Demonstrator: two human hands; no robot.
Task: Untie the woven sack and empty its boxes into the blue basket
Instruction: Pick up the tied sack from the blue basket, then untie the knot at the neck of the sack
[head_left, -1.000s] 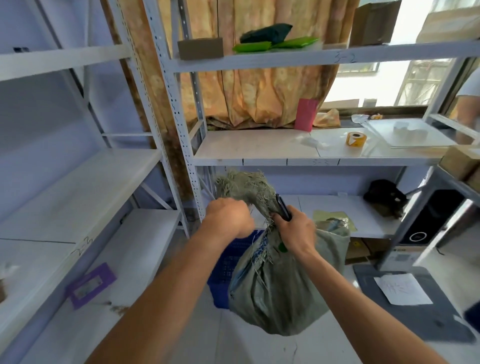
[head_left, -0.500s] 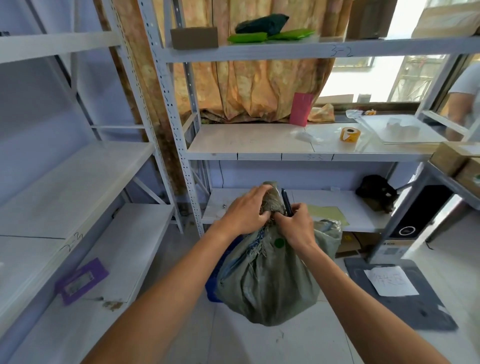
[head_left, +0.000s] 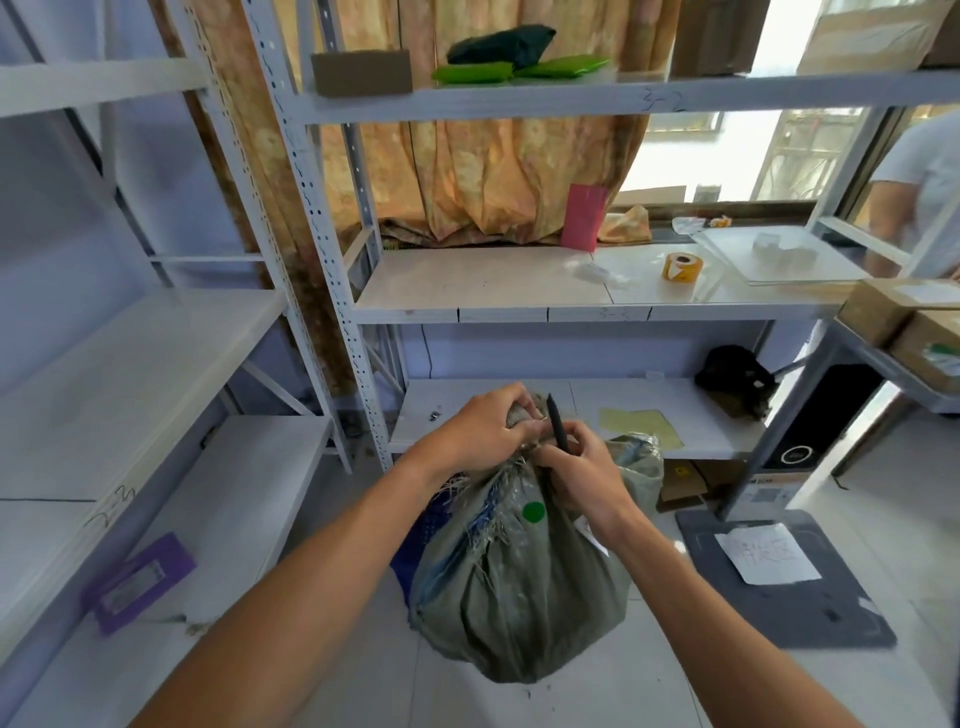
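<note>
A bulging grey-green woven sack (head_left: 514, 582) with a green round sticker hangs in front of me, its neck bunched and frayed at the top. My left hand (head_left: 483, 426) is closed over the gathered top of the sack. My right hand (head_left: 582, 473) pinches the neck just below, with a black pen (head_left: 557, 423) held between its fingers. The blue basket (head_left: 423, 535) stands on the floor behind the sack, mostly hidden by it. No boxes show; the sack's contents are hidden.
White metal shelving (head_left: 571, 306) stands ahead and to the left. A purple card (head_left: 137, 582) lies on the low left shelf. A dark mat with paper (head_left: 774, 577) lies on the floor at right. Cardboard boxes (head_left: 904, 322) and another person (head_left: 919, 192) are at far right.
My left hand moved from the sack's frayed upper end down onto the knot beside my right hand. The loose top is now bunched under it, and the sack sits lower.
</note>
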